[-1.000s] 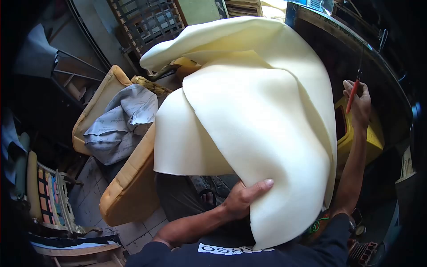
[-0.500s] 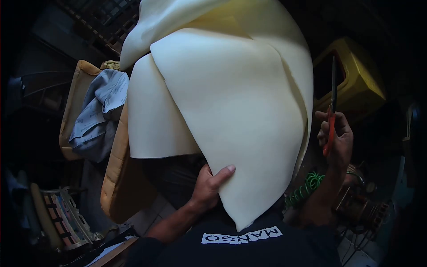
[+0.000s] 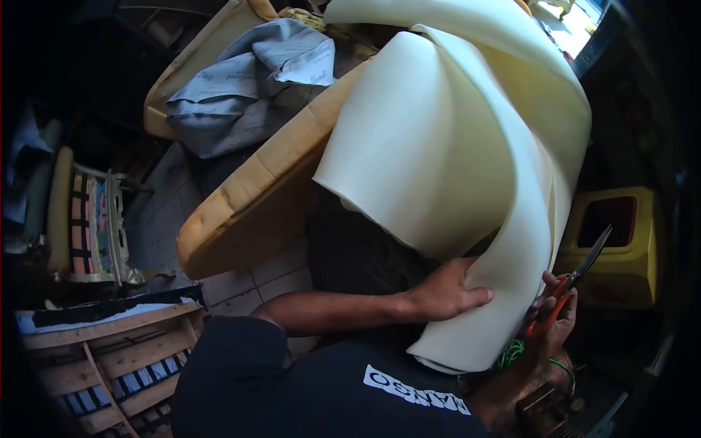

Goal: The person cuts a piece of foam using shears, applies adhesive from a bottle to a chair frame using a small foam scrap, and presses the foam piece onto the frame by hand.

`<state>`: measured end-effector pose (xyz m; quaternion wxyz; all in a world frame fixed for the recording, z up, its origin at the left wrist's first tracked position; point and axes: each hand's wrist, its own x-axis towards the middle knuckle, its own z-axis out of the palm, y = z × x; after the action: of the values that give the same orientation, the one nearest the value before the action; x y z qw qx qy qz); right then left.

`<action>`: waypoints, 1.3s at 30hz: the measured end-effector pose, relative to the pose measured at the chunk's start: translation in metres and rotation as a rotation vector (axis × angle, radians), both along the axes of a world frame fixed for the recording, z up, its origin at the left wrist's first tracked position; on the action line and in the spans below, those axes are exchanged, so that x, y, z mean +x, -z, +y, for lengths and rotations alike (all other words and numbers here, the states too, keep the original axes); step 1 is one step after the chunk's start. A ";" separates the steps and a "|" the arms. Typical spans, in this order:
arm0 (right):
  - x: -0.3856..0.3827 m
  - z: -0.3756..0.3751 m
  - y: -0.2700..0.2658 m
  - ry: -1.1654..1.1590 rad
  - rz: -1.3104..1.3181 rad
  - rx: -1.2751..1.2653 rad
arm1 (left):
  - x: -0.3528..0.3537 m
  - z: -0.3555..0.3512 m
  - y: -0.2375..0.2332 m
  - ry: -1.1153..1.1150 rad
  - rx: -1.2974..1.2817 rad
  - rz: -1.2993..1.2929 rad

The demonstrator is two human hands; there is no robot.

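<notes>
A large cream foam sheet [image 3: 409,139] hangs in folds before me, its near end curled over at my lap. My left hand [image 3: 447,292] grips the sheet near its lower end, thumb on top and fingers hidden behind the foam. At the sheet's right edge, my right hand [image 3: 553,310] is closed around the orange handles of a pair of scissors [image 3: 582,269]. The dark blades point up and to the right, away from the foam.
An orange-tan cushion [image 3: 255,179] leans left of the sheet, with grey printed cloth [image 3: 226,95] behind it. A yellow box [image 3: 621,281] stands at right, near a green coiled hose [image 3: 512,353]. Wooden frames [image 3: 109,336] lie at lower left.
The view has turned right. The sheet's lower end has curled over, and my left hand has moved with it. My right hand with the scissors has come lower and closer to the foam.
</notes>
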<state>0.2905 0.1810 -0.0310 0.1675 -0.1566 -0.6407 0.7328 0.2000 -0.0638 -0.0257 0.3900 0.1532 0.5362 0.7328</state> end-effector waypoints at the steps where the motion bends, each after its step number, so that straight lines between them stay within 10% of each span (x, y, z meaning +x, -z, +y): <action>1: -0.008 0.002 0.003 -0.016 0.045 0.004 | -0.001 0.000 -0.004 -0.037 -0.027 0.050; 25: -0.109 -0.027 0.015 -0.221 -0.025 -0.184 | 0.023 -0.049 -0.014 -0.310 -0.207 -0.207; 31: -0.116 -0.037 0.008 -0.127 0.062 -0.293 | 0.015 -0.050 -0.024 -0.031 -0.274 -0.192; 39: -0.127 0.060 0.028 0.425 -0.464 0.513 | -0.012 -0.072 -0.092 -0.145 -0.352 -0.300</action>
<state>0.1632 0.2408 -0.0586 0.1996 -0.3998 -0.7770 0.4433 0.1880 -0.1358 0.0668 0.4323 -0.0666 0.6014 0.6686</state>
